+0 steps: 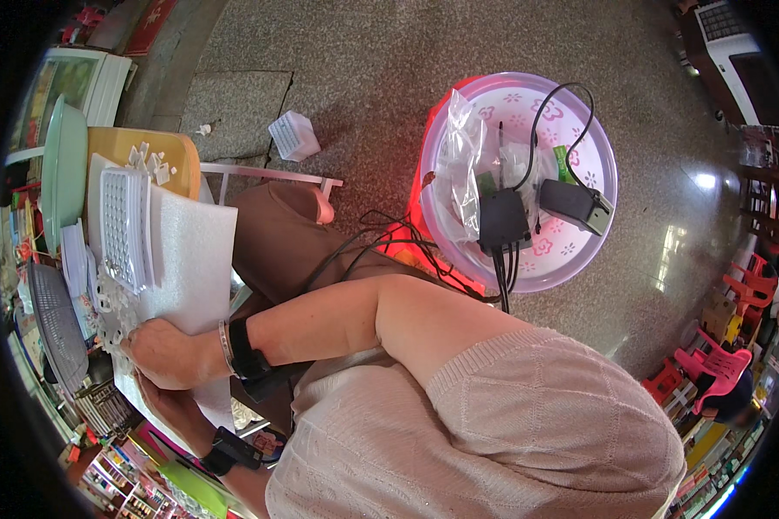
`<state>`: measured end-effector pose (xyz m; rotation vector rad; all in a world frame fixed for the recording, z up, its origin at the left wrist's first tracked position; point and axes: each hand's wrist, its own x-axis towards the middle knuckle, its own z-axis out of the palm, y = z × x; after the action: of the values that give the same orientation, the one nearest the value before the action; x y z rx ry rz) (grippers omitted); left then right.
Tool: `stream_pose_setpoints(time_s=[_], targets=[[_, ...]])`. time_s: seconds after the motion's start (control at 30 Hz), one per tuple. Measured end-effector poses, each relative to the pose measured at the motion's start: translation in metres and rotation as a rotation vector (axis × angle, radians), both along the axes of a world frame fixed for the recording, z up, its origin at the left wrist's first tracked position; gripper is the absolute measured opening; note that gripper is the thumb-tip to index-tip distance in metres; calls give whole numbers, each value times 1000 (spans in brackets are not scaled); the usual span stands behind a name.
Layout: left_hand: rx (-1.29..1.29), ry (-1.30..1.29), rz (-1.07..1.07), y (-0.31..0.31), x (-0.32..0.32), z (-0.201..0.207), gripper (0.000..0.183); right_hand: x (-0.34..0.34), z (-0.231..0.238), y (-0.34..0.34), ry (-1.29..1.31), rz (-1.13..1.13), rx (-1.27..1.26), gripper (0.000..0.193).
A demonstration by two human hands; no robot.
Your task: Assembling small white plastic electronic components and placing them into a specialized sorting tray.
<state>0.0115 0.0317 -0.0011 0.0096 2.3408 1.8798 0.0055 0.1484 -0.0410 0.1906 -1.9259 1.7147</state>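
I have both hands over at the left, by the white foam sheet (190, 268). My right grip (169, 355) is curled at the near end of a cluster of small white plastic pieces (114, 304), which lies along the sheet's far edge, just below the white gridded trays (123, 229). My left grip (166, 401) sits under the right one and is mostly hidden by it. I can't tell whether either is clasping a piece, because the fingertips are turned away from me

To handle this well, I'd use the left to steady the work from below and let the right do the fine pinching, with light pressure, since the pieces look thin and likely to snap or skid. I'd part the two hands slightly so the contact shows. I'd also mind the loose white bits (153, 166) on the wooden tabletop (184, 156): a nudge to the sheet could scatter them. The black cables (355, 246) cross near my lap toward the floral basin (608, 147), so I'd hold my right elbow clear of them
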Motion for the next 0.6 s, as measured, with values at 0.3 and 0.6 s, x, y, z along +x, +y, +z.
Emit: stream_pose_setpoints(time_s=[0.3, 0.6], targets=[[-70, 22, -71, -6, -5, 0, 36, -7, -3, -5, -16, -11, 52, 19], [89, -37, -38, -2, -3, 2, 34, -2, -1, 1, -87, 69, 52, 20]])
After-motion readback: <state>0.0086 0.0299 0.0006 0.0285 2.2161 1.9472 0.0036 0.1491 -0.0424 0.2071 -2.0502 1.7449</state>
